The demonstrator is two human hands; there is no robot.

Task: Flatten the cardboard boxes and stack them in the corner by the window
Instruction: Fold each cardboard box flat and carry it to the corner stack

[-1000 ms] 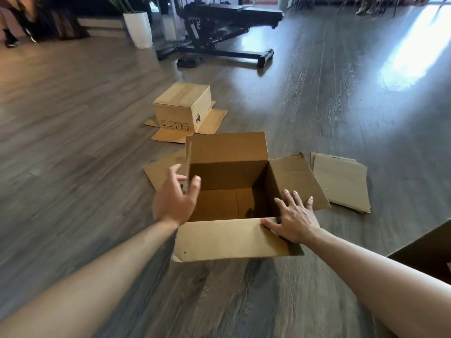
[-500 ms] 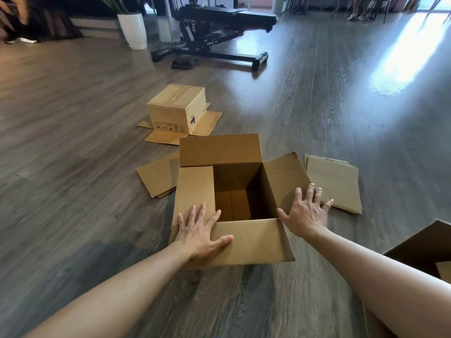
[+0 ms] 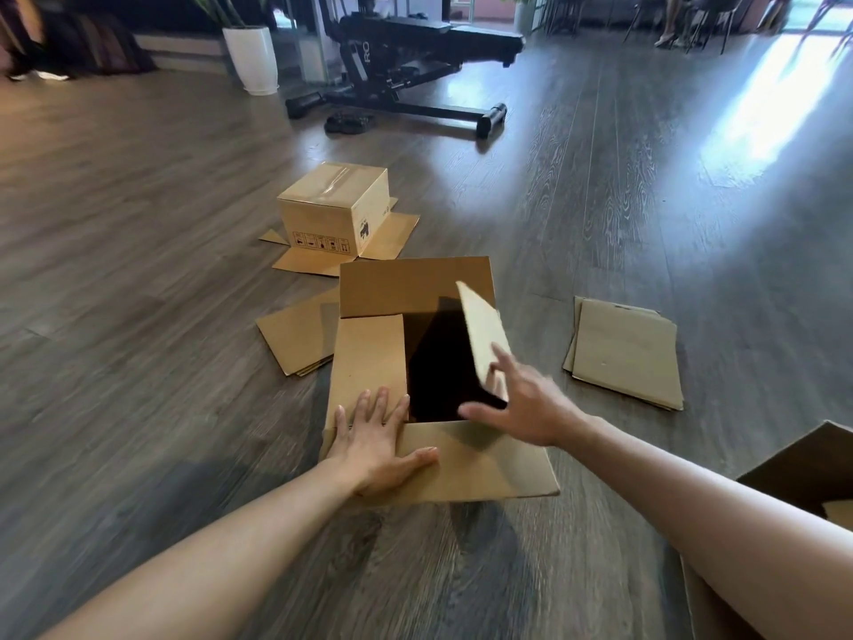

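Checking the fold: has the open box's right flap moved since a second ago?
Yes. The brown cardboard right flap swung up from lying outward toward the flattened cardboard stack, now standing over the opening.

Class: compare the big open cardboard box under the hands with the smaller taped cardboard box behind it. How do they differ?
The big open brown cardboard box faces up, showing a dark inside; the smaller taped brown cardboard box shows a closed top. The big one's flaps are at its top; the smaller one's lie spread on the floor. Only the smaller one shows printed symbols. Both remain unflattened.

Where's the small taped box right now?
In the head view, the small taped box stands on the floor, left of centre, just behind the open box and before the black bench.
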